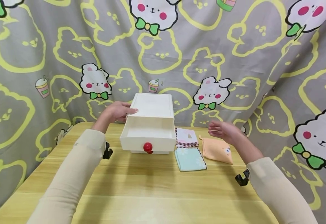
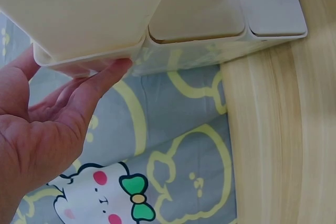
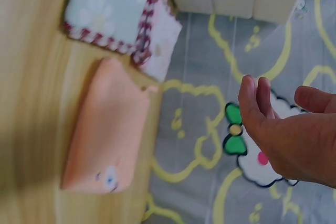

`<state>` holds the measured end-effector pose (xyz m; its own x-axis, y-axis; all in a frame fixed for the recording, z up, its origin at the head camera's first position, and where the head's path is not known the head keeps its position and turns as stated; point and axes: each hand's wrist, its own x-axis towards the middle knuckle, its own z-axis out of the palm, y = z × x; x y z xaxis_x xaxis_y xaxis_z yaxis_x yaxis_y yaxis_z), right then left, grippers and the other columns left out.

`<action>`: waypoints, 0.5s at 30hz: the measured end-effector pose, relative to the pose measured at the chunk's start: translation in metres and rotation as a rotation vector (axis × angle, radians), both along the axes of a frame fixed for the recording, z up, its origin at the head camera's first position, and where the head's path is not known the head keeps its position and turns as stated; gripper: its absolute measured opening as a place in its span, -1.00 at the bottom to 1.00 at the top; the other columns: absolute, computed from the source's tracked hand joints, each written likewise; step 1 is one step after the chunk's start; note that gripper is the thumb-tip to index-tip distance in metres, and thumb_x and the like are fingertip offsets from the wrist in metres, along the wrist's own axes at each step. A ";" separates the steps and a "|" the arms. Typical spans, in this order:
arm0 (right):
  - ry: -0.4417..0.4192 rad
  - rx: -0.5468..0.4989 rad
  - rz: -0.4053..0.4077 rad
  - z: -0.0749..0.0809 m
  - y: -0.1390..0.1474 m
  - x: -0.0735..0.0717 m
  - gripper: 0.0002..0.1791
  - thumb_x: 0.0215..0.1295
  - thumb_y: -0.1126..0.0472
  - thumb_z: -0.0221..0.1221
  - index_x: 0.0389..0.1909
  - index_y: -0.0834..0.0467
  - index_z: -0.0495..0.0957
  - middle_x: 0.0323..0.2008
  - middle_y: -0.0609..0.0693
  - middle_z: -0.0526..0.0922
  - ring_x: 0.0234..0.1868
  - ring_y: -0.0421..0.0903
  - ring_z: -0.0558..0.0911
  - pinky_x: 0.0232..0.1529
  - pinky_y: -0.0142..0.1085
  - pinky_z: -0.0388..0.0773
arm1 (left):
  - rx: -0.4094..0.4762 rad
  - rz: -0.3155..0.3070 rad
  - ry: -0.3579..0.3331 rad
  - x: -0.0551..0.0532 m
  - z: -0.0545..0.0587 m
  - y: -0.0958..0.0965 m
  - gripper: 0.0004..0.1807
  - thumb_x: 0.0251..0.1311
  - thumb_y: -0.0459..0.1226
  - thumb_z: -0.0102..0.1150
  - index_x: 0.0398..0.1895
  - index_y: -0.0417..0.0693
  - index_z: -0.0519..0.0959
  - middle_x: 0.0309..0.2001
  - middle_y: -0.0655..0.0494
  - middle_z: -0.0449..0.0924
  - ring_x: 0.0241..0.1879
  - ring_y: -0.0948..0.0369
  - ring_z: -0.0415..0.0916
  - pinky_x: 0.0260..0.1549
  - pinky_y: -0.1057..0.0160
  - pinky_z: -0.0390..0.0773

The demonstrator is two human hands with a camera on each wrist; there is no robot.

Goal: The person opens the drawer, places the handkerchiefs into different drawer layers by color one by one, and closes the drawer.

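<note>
Cabinet (image 1: 152,104) stands between both hands (image 1: 117,111) (left one touching).

A grey curtain (image 1: 183,42) with yellow outlines and white rabbits hangs beyond the far edge and both side edges of a wooden table (image 1: 157,194). Soft light falls on its pale grain.

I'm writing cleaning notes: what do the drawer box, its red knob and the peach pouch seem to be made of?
Drawer box: probably plastic, off-white and smooth, judging by its rounded, moulded-looking edges.
Red knob: smooth, evenly coloured, apparently glossy; plastic or painted wood, I can't tell.
Peach pouch: likely soft fabric, matte, given its slack shape and lack of shine.
</note>
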<state>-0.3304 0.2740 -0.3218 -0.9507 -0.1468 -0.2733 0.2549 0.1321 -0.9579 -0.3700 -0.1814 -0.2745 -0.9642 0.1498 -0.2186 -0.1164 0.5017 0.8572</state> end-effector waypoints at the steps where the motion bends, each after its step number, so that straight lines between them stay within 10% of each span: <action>1: -0.003 0.003 -0.007 -0.004 0.004 0.000 -0.48 0.63 0.05 -0.08 0.33 0.38 0.28 -0.24 -0.12 0.65 -0.18 -0.23 0.70 0.29 -0.24 0.54 | 0.003 0.003 -0.003 0.000 -0.001 0.000 -0.19 0.40 -0.08 0.25 0.57 -0.18 0.16 0.41 -0.23 0.38 0.34 -0.12 0.44 0.23 -0.04 0.56; 15: -0.074 -0.077 -0.093 -0.054 0.061 0.004 -0.59 0.63 0.13 -0.12 0.26 0.34 0.27 -0.27 -0.10 0.58 -0.25 -0.21 0.65 0.06 -0.33 0.64 | -0.010 0.012 0.000 -0.002 -0.008 0.003 -0.22 0.39 -0.05 0.24 0.56 -0.14 0.20 0.38 -0.18 0.43 0.30 -0.09 0.47 0.25 -0.04 0.54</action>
<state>-0.3259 0.3348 -0.3755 -0.9387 -0.0820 -0.3348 0.3334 0.0311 -0.9423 -0.3717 -0.1784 -0.2825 -0.9659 0.1361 -0.2204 -0.1228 0.5087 0.8521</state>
